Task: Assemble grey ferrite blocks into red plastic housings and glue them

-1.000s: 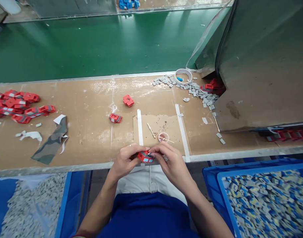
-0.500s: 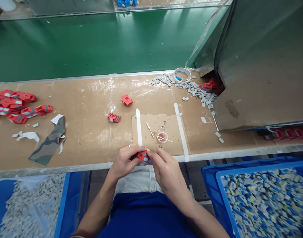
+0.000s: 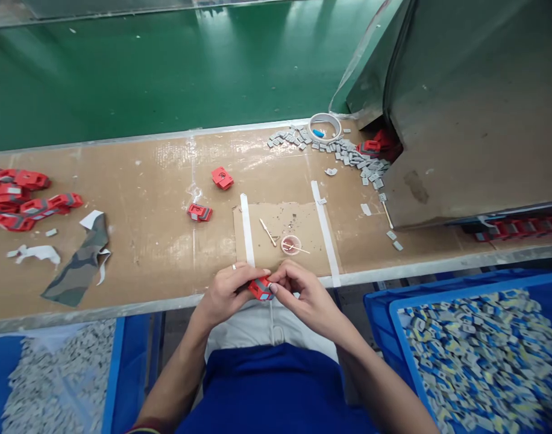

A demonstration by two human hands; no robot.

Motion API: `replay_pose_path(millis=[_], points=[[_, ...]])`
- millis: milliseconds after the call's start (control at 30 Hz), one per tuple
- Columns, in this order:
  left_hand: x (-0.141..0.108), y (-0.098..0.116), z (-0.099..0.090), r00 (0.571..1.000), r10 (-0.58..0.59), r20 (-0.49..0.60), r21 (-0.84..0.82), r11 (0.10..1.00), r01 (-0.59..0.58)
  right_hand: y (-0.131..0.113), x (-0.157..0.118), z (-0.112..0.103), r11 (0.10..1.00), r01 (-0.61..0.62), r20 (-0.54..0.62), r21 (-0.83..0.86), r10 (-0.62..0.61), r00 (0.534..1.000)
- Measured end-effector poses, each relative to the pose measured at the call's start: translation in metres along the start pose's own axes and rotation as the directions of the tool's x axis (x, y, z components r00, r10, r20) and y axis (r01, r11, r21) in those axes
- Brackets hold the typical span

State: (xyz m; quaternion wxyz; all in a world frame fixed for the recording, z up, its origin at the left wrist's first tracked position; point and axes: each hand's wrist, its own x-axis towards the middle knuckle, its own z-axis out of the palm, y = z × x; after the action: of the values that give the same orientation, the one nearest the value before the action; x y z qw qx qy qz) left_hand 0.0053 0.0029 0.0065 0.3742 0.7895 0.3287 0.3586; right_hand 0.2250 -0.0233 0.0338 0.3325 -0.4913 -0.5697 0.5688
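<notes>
Left hand (image 3: 225, 292) grasping red block (image 3: 261, 289) by its left side, thumb near, fingers far; block sits just over the near edge of the bench (image 3: 163, 265), in front of the lap. Right hand (image 3: 307, 295): thumb and index fingertips drawn together at block's right end; can't tell if they pinch the block itself or some tiny piece, too small. Looks like fine fingertip work on that end. To do it well: left hand does all the bracing, right presses lightly and square, no twisting; left fingers clear of the surface being worked. Better to work a bit farther over cardboard sheet (image 3: 298, 211), between the tape strips, so a drop lands on it, not off the edge. Mind the small cup (image 3: 290, 244) with a stick across it, just far of the right hand; elbows low, easy to knock.
</notes>
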Motion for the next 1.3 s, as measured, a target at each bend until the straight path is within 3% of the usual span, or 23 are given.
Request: replay_pose_path(millis=[133, 333, 400, 500, 633, 733, 900, 1100, 1300], points=[[-0.001, -0.002, 0.001, 0.998, 0.037, 0.056, 0.005, 0.999, -0.038, 0.000, 0.002, -0.003, 0.986, -0.110, 0.147, 0.126, 0.091, 0.985], [-0.001, -0.001, 0.002, 0.988, 0.132, 0.082, 0.069, 0.988, -0.138, 0.003, 0.004, -0.004, 0.952, -0.214, 0.232, 0.219, 0.162, 0.959], [-0.002, 0.000, 0.001, 0.988, 0.140, 0.068, 0.085, 0.986, -0.146, 0.002, 0.002, -0.006, 0.973, -0.162, 0.197, 0.162, 0.129, 0.972], [-0.004, -0.001, 0.001, 0.993, 0.118, -0.006, 0.008, 0.993, -0.118, 0.003, -0.003, -0.004, 0.997, -0.016, 0.050, 0.074, 0.012, 0.999], [-0.008, -0.004, 0.004, 0.993, 0.030, -0.113, -0.189, 0.981, -0.051, 0.007, -0.010, 0.010, 0.978, 0.084, -0.042, 0.190, -0.078, 0.996], [-0.011, -0.004, 0.004, 0.996, -0.048, -0.075, -0.319, 0.947, 0.022, 0.010, -0.011, 0.021, 0.964, 0.126, -0.077, 0.234, -0.111, 0.991], [-0.010, 0.002, 0.000, 0.977, -0.212, -0.015, -0.457, 0.870, 0.182, 0.011, -0.008, 0.028, 0.978, 0.179, -0.186, 0.102, -0.158, 0.970], [-0.007, 0.005, 0.001, 0.953, -0.292, -0.085, -0.444, 0.867, 0.226, 0.013, -0.004, 0.032, 0.969, 0.248, -0.207, -0.001, -0.243, 0.948], [-0.009, 0.002, 0.000, 0.969, -0.228, -0.091, -0.485, 0.860, 0.157, 0.008, -0.005, 0.032, 0.895, 0.366, -0.169, -0.257, -0.414, 0.895]])
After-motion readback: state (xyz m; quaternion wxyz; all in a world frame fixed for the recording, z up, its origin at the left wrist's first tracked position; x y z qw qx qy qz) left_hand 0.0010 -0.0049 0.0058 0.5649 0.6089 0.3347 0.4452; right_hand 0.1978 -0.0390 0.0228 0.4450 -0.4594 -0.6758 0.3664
